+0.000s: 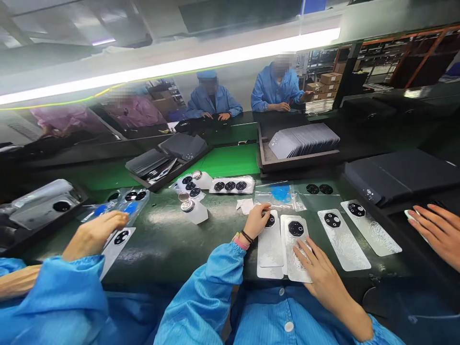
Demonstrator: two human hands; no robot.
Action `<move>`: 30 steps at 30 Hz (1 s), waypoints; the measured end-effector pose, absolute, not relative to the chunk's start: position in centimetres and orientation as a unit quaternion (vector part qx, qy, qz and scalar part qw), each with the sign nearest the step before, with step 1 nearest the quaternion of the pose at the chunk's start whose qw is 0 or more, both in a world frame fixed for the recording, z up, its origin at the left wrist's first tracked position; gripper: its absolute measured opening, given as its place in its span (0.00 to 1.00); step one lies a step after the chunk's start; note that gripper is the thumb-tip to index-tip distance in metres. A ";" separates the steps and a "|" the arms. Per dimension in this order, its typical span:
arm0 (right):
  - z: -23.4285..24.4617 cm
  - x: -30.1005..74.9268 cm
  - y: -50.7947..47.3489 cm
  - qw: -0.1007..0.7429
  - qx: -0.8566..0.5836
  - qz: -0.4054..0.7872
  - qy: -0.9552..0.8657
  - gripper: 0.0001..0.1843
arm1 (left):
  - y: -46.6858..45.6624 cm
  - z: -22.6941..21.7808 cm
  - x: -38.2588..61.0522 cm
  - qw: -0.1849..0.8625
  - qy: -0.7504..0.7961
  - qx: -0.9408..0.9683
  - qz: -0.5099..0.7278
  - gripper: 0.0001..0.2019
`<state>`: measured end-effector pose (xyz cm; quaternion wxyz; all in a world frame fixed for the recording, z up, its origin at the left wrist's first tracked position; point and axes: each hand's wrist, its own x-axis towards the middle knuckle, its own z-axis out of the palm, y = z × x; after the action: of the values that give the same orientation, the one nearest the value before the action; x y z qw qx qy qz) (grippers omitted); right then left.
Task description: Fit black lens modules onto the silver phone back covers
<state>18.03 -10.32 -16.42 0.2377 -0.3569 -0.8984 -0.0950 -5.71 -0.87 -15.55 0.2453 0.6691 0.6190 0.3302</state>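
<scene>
My left hand is at the top of a silvery phone back panel, its curled fingers by the black round camera cover. Whatever those fingers pinch, if anything, is hidden. My right hand lies with its fingers stretched over another phone back panel, which has a black camera cover at its top. The panels in front of me overlap in small stacks. Two more phone back panels lie to the right.
White bottles, a pack of black camera covers, a plastic bag with blue pieces and loose covers lie behind. Trays hold panels. Co-workers' hands are at both sides.
</scene>
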 end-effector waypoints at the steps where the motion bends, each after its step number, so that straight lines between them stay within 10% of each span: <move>1: -16.4 17.9 -10.3 0.238 -0.355 -0.094 -0.899 0.32 | -0.9 -15.7 -5.7 0.235 0.615 0.676 0.332 0.12; 17: -17.4 19.5 -10.2 0.276 -0.247 -0.065 -0.927 0.22 | -14.5 -16.2 -4.2 0.063 0.397 0.905 0.142 0.35; 22: -19.3 20.1 -11.4 0.271 -0.296 -0.068 -0.913 0.20 | -16.0 -16.9 -4.1 -0.064 0.407 0.898 0.156 0.15; 30: -18.7 18.0 -11.5 0.275 -0.336 -0.107 -0.895 0.25 | -17.0 -17.0 -4.3 -0.033 0.427 0.880 0.205 0.18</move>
<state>17.99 -11.46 -18.69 0.2749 -0.3359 -0.8946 -0.1067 -4.34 -16.96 -16.98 -0.0330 0.8800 0.4274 0.2046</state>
